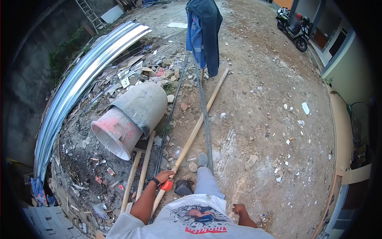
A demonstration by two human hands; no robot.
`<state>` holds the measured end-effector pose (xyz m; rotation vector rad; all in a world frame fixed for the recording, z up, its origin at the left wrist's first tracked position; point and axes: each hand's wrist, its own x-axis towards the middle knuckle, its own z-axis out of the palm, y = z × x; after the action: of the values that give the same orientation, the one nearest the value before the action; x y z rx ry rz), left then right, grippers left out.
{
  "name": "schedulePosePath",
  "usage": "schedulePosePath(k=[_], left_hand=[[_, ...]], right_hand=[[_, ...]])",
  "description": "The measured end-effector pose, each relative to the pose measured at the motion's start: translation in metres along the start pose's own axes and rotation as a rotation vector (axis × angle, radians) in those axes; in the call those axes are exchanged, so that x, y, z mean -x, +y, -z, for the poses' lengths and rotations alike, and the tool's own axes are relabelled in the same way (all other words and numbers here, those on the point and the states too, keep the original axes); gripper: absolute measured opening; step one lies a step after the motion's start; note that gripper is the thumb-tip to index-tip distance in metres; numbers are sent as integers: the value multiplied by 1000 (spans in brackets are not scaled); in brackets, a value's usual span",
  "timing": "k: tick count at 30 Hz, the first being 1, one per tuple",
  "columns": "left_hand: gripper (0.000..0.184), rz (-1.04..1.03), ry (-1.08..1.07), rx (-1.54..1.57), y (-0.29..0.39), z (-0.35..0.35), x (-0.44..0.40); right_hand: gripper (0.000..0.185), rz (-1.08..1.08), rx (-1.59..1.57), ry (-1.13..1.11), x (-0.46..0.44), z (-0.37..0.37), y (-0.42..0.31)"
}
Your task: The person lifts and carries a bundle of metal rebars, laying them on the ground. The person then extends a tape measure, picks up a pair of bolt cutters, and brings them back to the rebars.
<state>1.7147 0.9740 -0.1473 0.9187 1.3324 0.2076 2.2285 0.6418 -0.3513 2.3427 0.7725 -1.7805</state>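
Note:
My left hand (164, 176), with a dark band at the wrist, is closed around a round orange-red object (167, 185) that looks like a tape measure. A long wooden pole (193, 133) passes directly beneath this hand. Whether the fingers also grip the pole I cannot tell. My right hand (238, 208) hangs beside my body over the dirt, its fingers curled in and nothing visible in them. Just past my left hand a dark plastic bag (184, 187) lies on the ground, near my forward shoe (203, 160).
Stacked buckets (139, 103) lie on their side at left, beside two shorter wooden poles (146, 165). Long thin metal bars (207, 135) stretch ahead towards hanging clothes (204, 36). Curved metal sheets (87, 71) line the left wall. Rubble (159, 71) covers the ground; a motorcycle (295, 30) stands far right.

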Motion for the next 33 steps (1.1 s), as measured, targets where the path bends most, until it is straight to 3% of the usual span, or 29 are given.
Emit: schedulePosePath(k=[2,3,4,5,6,8,10,12,13,17,20,21,22,24,26,28,30,32,33], left_hand=[[50,18,2,-8,-19,26,-86],[51,23,13,56,18,29,-89],[52,26,25,127,80,25,-74],[53,26,40,203,132,28,-68],[53,13,71,241,164,42,-76],[54,-4,125,316,211,66,-99],[44,-64,210,348,240,93,-141],[39,-144,283,280,252,126,-203],[27,-128,322,327,273,138,-226],[13,-85,358,333,313,206,-369],[17,-9,441,239,330,262,-502],[21,51,436,32,323,285,-559],[23,69,460,-58,345,316,-622],[29,237,416,-234,341,332,-681],[36,311,311,-405,371,363,-728],[40,366,237,-478,345,378,-802],[41,396,238,-496,335,391,-860],[43,422,230,-487,323,397,-902],[43,426,224,-472,317,400,-923]], right_hand=[[23,-111,-232,35,13,57,-115],[25,-210,-409,61,10,90,-177],[22,-78,-426,70,7,124,-234],[18,210,-442,-126,-47,157,-252],[15,187,-386,174,-28,182,-327],[18,356,-346,233,-10,244,-455],[21,613,-435,240,-50,290,-539],[22,628,-396,338,-30,323,-641],[23,636,-405,335,-43,330,-672],[22,587,-385,286,-122,334,-775],[17,370,-355,194,-186,308,-821],[17,251,-334,174,-218,295,-830],[16,280,-269,65,-261,293,-867],[14,173,-132,-200,-289,274,-859],[15,262,182,-237,-342,258,-907],[16,317,39,-150,-394,251,-966],[17,211,-237,-88,-425,251,-1049],[20,157,-383,-77,-491,245,-1070],[22,128,-304,-41,-525,244,-1077]])
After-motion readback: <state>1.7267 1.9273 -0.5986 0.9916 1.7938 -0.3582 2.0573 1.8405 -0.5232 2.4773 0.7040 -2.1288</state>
